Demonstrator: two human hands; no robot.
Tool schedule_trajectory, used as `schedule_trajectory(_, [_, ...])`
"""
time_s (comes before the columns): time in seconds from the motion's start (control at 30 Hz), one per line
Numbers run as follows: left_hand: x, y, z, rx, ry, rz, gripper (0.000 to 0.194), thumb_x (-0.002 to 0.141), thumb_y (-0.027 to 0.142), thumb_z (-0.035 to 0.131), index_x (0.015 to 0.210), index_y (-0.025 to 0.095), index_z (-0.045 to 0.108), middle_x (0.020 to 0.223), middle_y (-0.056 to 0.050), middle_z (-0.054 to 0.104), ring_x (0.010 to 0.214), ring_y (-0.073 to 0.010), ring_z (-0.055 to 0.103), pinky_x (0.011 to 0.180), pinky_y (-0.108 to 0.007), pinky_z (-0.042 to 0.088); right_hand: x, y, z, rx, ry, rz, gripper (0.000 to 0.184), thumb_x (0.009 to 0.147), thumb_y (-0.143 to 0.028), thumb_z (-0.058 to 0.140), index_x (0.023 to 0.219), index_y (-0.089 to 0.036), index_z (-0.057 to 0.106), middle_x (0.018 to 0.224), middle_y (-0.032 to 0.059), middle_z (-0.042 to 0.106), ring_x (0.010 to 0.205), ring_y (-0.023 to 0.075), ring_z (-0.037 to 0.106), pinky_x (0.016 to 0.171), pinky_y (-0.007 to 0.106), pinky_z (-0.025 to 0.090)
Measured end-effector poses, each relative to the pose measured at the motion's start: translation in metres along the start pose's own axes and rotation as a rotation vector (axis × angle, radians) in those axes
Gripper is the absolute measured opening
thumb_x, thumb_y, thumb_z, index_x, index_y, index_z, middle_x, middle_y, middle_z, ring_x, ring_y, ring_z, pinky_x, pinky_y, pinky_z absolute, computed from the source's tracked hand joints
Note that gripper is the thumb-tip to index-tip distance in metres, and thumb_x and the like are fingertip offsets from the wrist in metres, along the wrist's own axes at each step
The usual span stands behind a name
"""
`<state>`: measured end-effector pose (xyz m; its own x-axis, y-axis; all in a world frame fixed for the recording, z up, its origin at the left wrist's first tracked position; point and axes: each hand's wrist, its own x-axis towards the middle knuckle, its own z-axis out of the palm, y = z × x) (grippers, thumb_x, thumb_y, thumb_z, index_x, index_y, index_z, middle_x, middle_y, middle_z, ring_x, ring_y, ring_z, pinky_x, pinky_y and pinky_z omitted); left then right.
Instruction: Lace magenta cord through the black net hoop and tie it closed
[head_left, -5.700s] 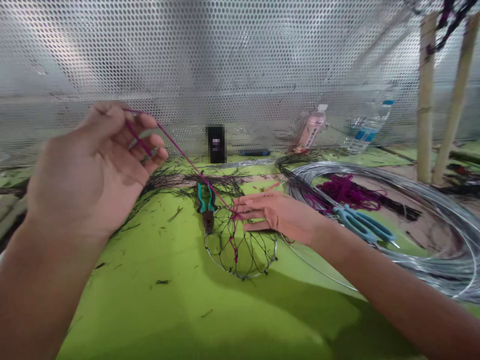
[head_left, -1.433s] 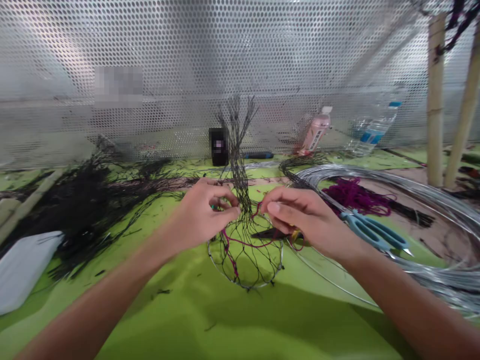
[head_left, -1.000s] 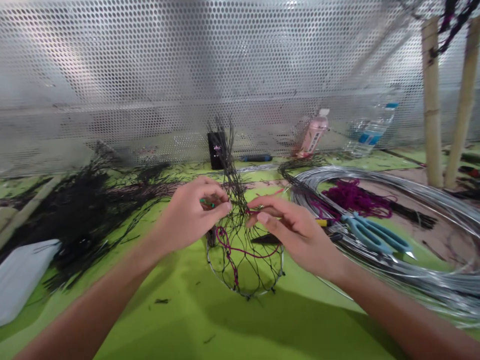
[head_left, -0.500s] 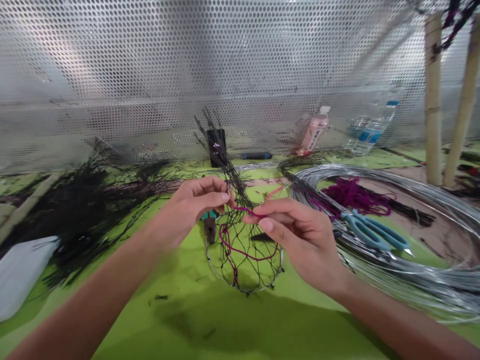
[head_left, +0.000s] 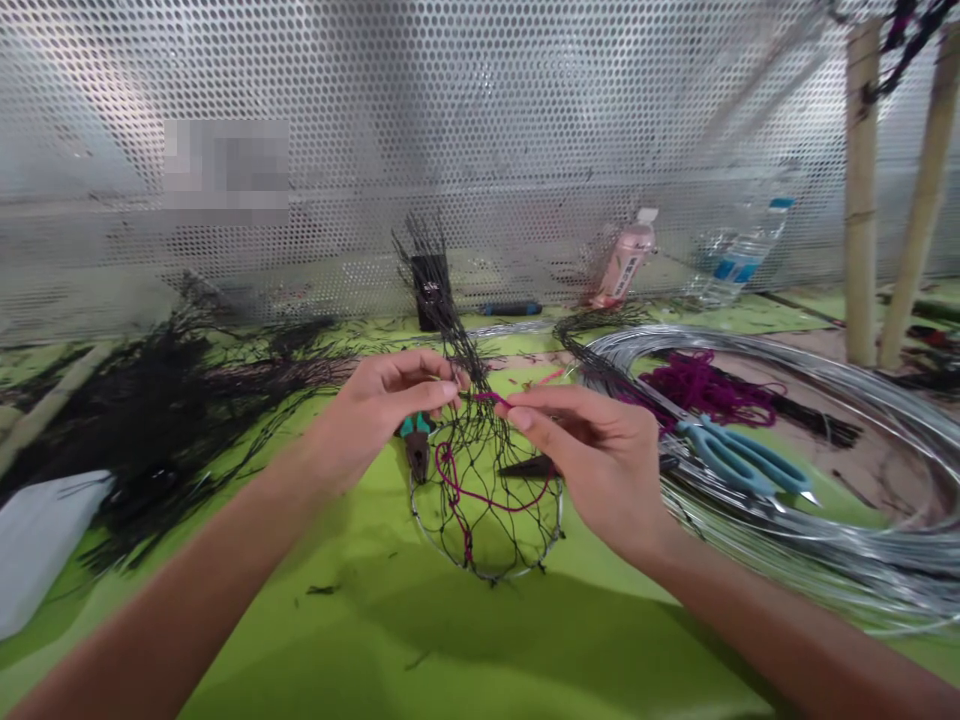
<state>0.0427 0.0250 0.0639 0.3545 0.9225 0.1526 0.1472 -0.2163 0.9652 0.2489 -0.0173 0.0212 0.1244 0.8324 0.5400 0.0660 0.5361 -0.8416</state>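
While the right fingers (head_left: 553,401) pinch purple cord (head_left: 491,397), left fingers (head_left: 426,399) meet beside black strands (head_left: 466,352).

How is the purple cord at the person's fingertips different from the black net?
The purple cord is vivid; the black net is dark. Pinched by the right hand, the purple cord trails in a loose curve; the black net is an open mesh fastened to a wire ring. Both are made of thin strands.

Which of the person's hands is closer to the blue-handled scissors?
Right. The right hand is just left of the blue-handled scissors in the picture; the left hand is farther left, past the right hand.
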Motion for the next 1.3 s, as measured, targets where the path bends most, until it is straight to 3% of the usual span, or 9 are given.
schedule_trajectory(0.23, [-0.001,0.002,0.003,0.035,-0.028,0.05,0.008,0.084,0.029,0.077,0.085,0.022,0.075,0.089,-0.002,0.07,0.079,-0.0155,0.06,0.074,-0.029,0.049,0.007,0.006,0.005,-0.061,-0.048,-0.007,0.008,0.082,-0.026,0.079,0.087,-0.028,0.085,0.076,-0.0007,0.078,0.049,0.0095,0.051,0.041,0.024,0.038])
schedule_trajectory(0.5, [-0.003,0.004,0.001,0.085,-0.059,0.09,0.012,0.092,0.029,0.07,0.092,0.023,0.08,0.089,-0.003,0.076,0.082,-0.0166,0.066,0.076,-0.03,0.05,0.013,0.014,0.006,-0.22,-0.024,-0.183,0.011,0.089,-0.021,0.072,0.09,-0.025,0.082,0.082,0.0008,0.076,0.072,0.0147,0.064,0.058,0.028,0.047])
schedule_trajectory(0.67, [-0.003,0.01,0.0,0.241,-0.049,0.115,0.019,0.092,0.023,0.064,0.098,0.026,0.082,0.087,-0.001,0.078,0.08,-0.0171,0.07,0.075,-0.03,0.053,0.011,0.011,0.002,-0.425,-0.05,-0.512,0.015,0.091,-0.018,0.069,0.088,-0.026,0.081,0.078,0.0004,0.078,0.061,0.0131,0.064,0.054,0.028,0.048])
schedule_trajectory(0.73, [-0.003,0.01,0.001,0.334,-0.043,0.142,0.025,0.091,0.019,0.061,0.101,0.028,0.082,0.087,-0.001,0.078,0.078,-0.0167,0.069,0.07,-0.029,0.052,0.01,0.011,0.003,-0.445,-0.061,-0.583,0.017,0.091,-0.013,0.068,0.087,-0.025,0.08,0.08,0.0009,0.079,0.063,0.0125,0.067,0.055,0.027,0.05])
schedule_trajectory(0.93, [-0.005,0.01,0.002,0.43,-0.049,0.189,0.027,0.092,0.019,0.059,0.103,0.028,0.081,0.079,0.0,0.076,0.07,-0.0162,0.07,0.067,-0.028,0.055,0.009,0.013,0.006,-0.466,-0.076,-0.469,0.017,0.092,-0.015,0.066,0.088,-0.025,0.079,0.081,0.0002,0.078,0.065,0.0137,0.068,0.061,0.028,0.053])
schedule_trajectory(1.1, [-0.007,0.006,0.005,0.439,-0.022,0.162,0.023,0.087,0.021,0.067,0.105,0.028,0.08,0.08,0.0,0.077,0.065,-0.0177,0.071,0.061,-0.029,0.057,0.01,0.014,0.006,-0.397,-0.104,-0.284,0.012,0.088,-0.016,0.07,0.088,-0.023,0.079,0.076,-0.0013,0.075,0.058,0.0114,0.059,0.058,0.026,0.048])
schedule_trajectory(1.3, [-0.006,0.004,0.007,0.378,-0.015,0.141,0.018,0.084,0.021,0.072,0.1,0.027,0.078,0.082,-0.001,0.078,0.068,-0.0219,0.074,0.059,-0.031,0.058,0.01,0.014,0.006,-0.349,-0.124,-0.219,0.01,0.089,-0.019,0.071,0.088,-0.023,0.081,0.073,-0.0012,0.073,0.057,0.0112,0.055,0.055,0.026,0.042])
